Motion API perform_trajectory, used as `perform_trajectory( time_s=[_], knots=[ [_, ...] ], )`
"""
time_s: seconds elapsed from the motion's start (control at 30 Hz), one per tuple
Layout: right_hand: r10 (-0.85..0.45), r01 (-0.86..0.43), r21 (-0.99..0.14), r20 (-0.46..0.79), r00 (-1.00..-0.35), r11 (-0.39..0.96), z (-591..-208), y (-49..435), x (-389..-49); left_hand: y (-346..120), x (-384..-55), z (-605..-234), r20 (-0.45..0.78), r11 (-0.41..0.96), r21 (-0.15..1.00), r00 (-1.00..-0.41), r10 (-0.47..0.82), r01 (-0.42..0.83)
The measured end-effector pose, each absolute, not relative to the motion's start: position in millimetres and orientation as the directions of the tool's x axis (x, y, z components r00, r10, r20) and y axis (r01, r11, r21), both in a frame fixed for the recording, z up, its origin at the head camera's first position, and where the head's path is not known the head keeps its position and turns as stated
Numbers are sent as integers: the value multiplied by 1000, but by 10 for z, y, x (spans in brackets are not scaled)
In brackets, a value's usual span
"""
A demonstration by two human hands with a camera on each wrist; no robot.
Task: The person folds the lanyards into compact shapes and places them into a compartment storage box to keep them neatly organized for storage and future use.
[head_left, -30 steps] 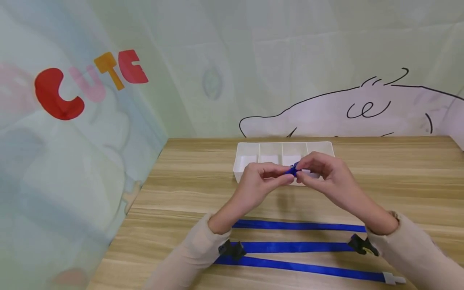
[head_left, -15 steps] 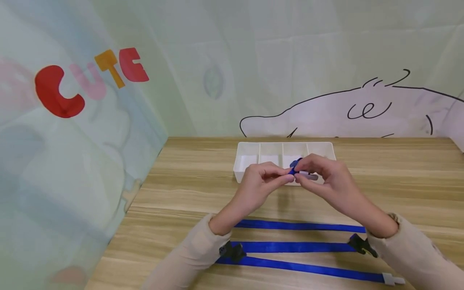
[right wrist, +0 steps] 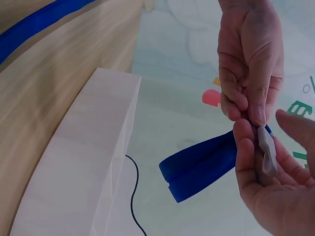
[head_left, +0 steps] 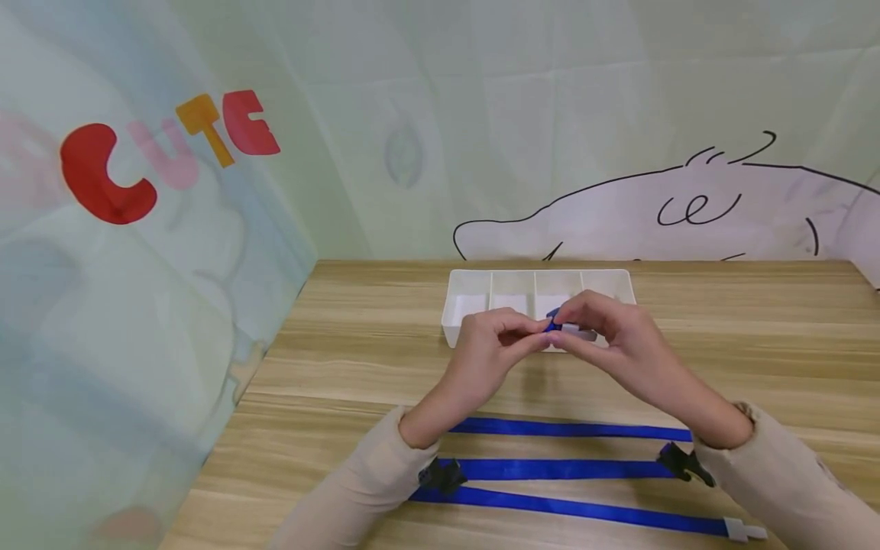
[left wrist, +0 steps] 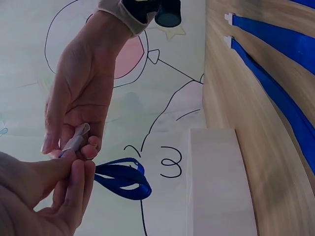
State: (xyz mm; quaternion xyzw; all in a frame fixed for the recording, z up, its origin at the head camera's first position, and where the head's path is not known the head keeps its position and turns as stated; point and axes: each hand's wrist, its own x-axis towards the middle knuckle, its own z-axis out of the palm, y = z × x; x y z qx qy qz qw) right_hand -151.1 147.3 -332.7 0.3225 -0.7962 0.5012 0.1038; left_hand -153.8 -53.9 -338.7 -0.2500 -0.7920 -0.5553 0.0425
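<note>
Filling the lower half of the head view, the wooden surface [head_left: 357,367] carries a white divided tray [head_left: 471,283] near the middle of its far edge. Toward the near edge lie a far strap [head_left: 571,428], a middle strap [head_left: 550,468] and a near strap [head_left: 584,509], all blue. Above the surface, before the tray, the left hand [head_left: 491,340] pinches a folded blue strap [right wrist: 204,169] between its fingers; the right hand [head_left: 619,328] pinches the white clip [right wrist: 267,152] at that strap's end. Over the last half second, the right fingertips have shifted closer to the left ones, while the tray stayed put. That suggests work centred where strap meets clip, though the fingers hide whether the two are secured.
</note>
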Motion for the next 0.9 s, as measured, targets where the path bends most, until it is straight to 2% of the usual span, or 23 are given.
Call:
perform_trajectory(
  time_s=[0.17,0.43,0.73,0.9],
  knots=[
    [-414,-556,-795,434,-801,242,-3320,1461,-1532,-534,-1527,-3362,393,331,795,-848,357,508],
    [-434,-422,-886,310,-846,191,-3282,1492,-1560,-525,-1529,-3341,445,344,737,-801,402,582],
    [-462,-372,-919,275,-843,133,-3238,1533,-1594,-502,-1575,-3323,495,298,716,-760,422,631],
    [-500,-340,-931,232,-835,136,-3208,1607,-1608,-540,-1629,-3319,496,348,635,-709,501,690]
  ],
)
